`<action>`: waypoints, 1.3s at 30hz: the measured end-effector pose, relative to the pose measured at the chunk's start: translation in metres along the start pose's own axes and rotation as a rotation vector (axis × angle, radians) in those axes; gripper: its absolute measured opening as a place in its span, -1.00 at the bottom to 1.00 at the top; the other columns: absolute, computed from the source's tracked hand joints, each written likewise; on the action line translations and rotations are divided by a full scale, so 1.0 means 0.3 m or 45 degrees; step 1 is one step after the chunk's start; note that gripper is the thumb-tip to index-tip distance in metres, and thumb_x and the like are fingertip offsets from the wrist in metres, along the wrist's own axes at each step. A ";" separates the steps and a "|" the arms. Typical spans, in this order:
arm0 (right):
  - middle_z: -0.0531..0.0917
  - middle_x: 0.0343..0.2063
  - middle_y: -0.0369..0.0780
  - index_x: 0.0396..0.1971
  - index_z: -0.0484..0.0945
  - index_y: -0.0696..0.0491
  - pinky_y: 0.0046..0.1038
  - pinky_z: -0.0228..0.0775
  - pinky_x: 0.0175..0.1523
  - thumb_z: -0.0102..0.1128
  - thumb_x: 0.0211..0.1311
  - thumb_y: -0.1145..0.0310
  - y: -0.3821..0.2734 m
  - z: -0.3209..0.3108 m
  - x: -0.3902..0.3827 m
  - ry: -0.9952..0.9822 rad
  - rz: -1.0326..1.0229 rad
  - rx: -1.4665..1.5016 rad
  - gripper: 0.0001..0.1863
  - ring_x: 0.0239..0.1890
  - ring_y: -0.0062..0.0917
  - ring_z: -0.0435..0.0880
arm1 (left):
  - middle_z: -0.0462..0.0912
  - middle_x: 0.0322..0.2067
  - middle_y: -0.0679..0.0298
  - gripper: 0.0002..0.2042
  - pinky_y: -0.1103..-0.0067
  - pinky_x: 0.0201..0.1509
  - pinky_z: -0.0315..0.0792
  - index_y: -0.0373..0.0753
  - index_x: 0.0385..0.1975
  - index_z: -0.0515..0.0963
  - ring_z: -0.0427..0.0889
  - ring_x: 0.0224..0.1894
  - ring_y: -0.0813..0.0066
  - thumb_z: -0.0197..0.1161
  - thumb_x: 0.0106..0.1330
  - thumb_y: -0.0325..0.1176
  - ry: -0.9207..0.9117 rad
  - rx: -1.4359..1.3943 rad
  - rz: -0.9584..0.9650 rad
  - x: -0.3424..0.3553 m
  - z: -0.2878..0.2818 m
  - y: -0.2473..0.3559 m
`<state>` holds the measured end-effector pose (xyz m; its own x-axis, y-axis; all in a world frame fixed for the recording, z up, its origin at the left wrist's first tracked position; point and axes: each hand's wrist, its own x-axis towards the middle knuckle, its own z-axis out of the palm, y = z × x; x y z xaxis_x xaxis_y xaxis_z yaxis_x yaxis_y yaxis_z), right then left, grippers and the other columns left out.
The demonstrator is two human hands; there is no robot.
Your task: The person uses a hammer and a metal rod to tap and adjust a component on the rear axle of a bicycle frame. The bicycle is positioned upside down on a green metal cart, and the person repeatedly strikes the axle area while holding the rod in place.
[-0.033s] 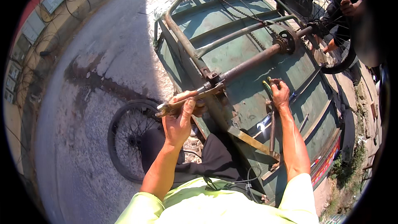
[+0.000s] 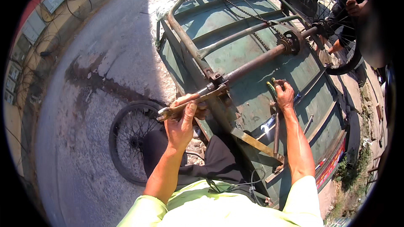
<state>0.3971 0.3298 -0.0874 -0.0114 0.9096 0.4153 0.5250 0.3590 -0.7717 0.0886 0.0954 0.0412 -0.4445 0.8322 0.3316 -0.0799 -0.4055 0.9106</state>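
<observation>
My left hand (image 2: 182, 122) is closed around a long metal wrench (image 2: 167, 112), its fingers under it and the thumb on the near side. The wrench's far part lies along the threaded end (image 2: 206, 89) of a rusty axle tube (image 2: 254, 63). This axle crosses the upturned green metal cart bed (image 2: 252, 96). Over the bed, my right hand (image 2: 285, 95) is closed on a slim tool with green-yellow ends (image 2: 270, 85); its kind is unclear. Just below that hand stand a brown metal rod (image 2: 276, 136) and a shiny open-end wrench (image 2: 267, 125).
A spoked wheel (image 2: 134, 143) lies on the ground left of my knees. Another wheel (image 2: 322, 21) stands at the axle's far end, with another person's hand (image 2: 354, 7) on its tyre. A chain (image 2: 240, 12) runs along the frame. A yellowish bar (image 2: 254, 143) crosses the bed's near edge.
The wrench's near end in my left hand has dropped very slightly to the lower left. My right hand looks the same.
</observation>
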 end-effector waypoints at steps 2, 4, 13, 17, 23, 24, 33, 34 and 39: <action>0.73 -0.29 -0.08 -0.25 0.71 0.12 -0.35 0.51 -0.06 0.20 0.11 0.26 0.001 0.000 0.000 -0.004 0.007 0.004 -0.70 -0.24 -0.28 0.70 | 0.72 -0.34 0.07 -0.78 0.50 -0.28 0.68 -0.35 0.01 0.53 0.75 -0.39 0.37 0.16 0.48 -0.39 0.015 -0.116 0.019 -0.016 -0.007 -0.022; 0.72 -0.29 -0.09 -0.26 0.71 0.12 -0.36 0.51 -0.06 0.20 0.12 0.26 -0.007 -0.002 -0.001 -0.010 0.023 0.032 -0.71 -0.24 -0.29 0.70 | 0.72 -0.33 0.01 -0.77 0.46 -0.29 0.68 -0.34 0.00 0.53 0.75 -0.40 0.31 0.17 0.47 -0.37 0.037 -0.178 0.015 -0.020 -0.014 -0.043; 0.72 -0.30 -0.11 -0.25 0.72 0.13 -0.39 0.50 -0.07 0.20 0.12 0.27 -0.011 0.001 0.002 -0.028 0.080 0.067 -0.71 -0.24 -0.34 0.69 | 0.72 -0.29 -0.07 -0.76 0.40 -0.24 0.70 -0.38 0.04 0.49 0.77 -0.30 0.12 0.14 0.48 -0.40 0.030 -0.434 -0.052 -0.022 0.003 -0.108; 0.72 -0.29 -0.11 -0.25 0.72 0.12 -0.39 0.50 -0.07 0.20 0.11 0.27 -0.015 -0.001 0.000 -0.022 0.046 0.082 -0.71 -0.23 -0.34 0.69 | 0.72 -0.30 -0.03 -0.78 0.45 -0.27 0.69 -0.35 0.00 0.52 0.76 -0.36 0.24 0.18 0.46 -0.41 0.058 -0.308 -0.075 -0.009 0.032 -0.068; 0.73 -0.27 -0.12 -0.25 0.71 0.13 -0.37 0.49 -0.05 0.20 0.10 0.27 -0.032 0.003 0.001 -0.040 0.033 0.082 -0.71 -0.22 -0.32 0.69 | 0.67 -0.47 0.33 -0.85 0.60 -0.43 0.56 -0.32 -0.12 0.60 0.67 -0.47 0.57 0.30 0.38 -0.47 -0.183 0.355 -0.052 0.136 0.142 0.130; 0.73 -0.27 -0.12 -0.26 0.71 0.13 -0.37 0.49 -0.04 0.20 0.10 0.27 -0.032 0.003 0.001 -0.042 0.030 0.071 -0.71 -0.22 -0.32 0.69 | 0.66 -0.55 0.28 -0.85 0.53 -0.46 0.53 -0.33 -0.15 0.60 0.67 -0.51 0.47 0.31 0.37 -0.42 -0.404 0.750 0.096 0.195 0.155 0.160; 0.72 -0.28 -0.08 -0.27 0.71 0.12 -0.34 0.48 -0.07 0.18 0.12 0.24 -0.001 -0.008 0.003 -0.048 0.123 0.047 -0.70 -0.22 -0.26 0.68 | 0.73 -0.47 0.03 -0.85 0.33 -0.27 0.63 -0.27 -0.46 0.72 0.77 -0.34 0.10 0.26 0.13 -0.36 -1.512 1.977 0.497 0.353 0.562 0.119; 0.72 -0.28 -0.08 -0.27 0.71 0.12 -0.34 0.48 -0.08 0.18 0.12 0.24 0.004 -0.007 0.006 -0.035 0.097 0.029 -0.70 -0.22 -0.26 0.68 | 0.72 -0.48 0.03 -0.83 0.32 -0.28 0.62 -0.27 -0.39 0.71 0.76 -0.35 0.10 0.25 0.17 -0.34 -1.365 1.857 0.463 0.365 0.531 0.114; 0.72 -0.30 -0.08 -0.27 0.72 0.12 -0.34 0.49 -0.09 0.17 0.12 0.24 -0.030 -0.002 -0.001 0.029 0.049 0.036 -0.69 -0.25 -0.27 0.69 | 0.68 -0.54 0.15 -0.84 0.45 -0.36 0.55 -0.31 -0.24 0.65 0.69 -0.46 0.38 0.26 0.33 -0.35 -0.928 1.155 0.302 0.342 0.410 0.260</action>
<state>0.3929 0.3264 -0.0804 0.0278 0.9179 0.3959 0.5002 0.3301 -0.8005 0.1466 0.1958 0.1766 0.2733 0.9104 0.3106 0.7274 -0.4068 0.5525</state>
